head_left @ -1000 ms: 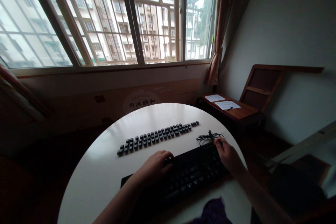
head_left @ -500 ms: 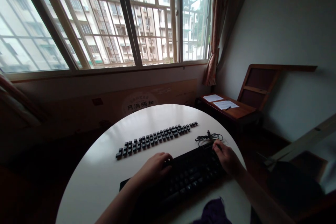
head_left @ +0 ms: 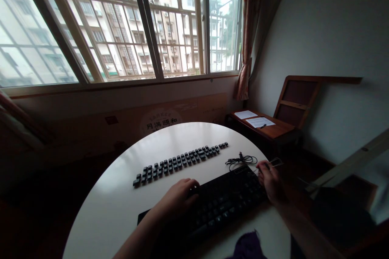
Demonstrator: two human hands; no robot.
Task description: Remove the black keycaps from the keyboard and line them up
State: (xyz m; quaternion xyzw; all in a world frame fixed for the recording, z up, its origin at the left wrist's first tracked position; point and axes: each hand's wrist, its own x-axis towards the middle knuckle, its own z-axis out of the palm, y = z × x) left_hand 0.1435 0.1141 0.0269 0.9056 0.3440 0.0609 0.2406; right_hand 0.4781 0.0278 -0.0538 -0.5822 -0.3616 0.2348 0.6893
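Black loose keys (head_left: 178,159) lie in rows mid-frame, already off; others are still on the keyboard (head_left: 223,204), lower centre. The right hand (head_left: 270,180) pinches a wire tool (head_left: 277,162); the left hand (head_left: 181,195) touches the keyboard, grip unclear.

Keyboard (head_left: 225,200): plastic, mostly matt
Loose keycaps (head_left: 182,157): plastic, faint sheen
Counter (head_left: 103,198): smooth, glossy
Wire loop (head_left: 281,162): metal-looking
Bundle (head_left: 247,246): matt cloth
Sheets (head_left: 260,122): paper

Keycaps (head_left: 179,165) lie behind the keyboard (head_left: 223,202) — cable (head_left: 241,159) to their right.
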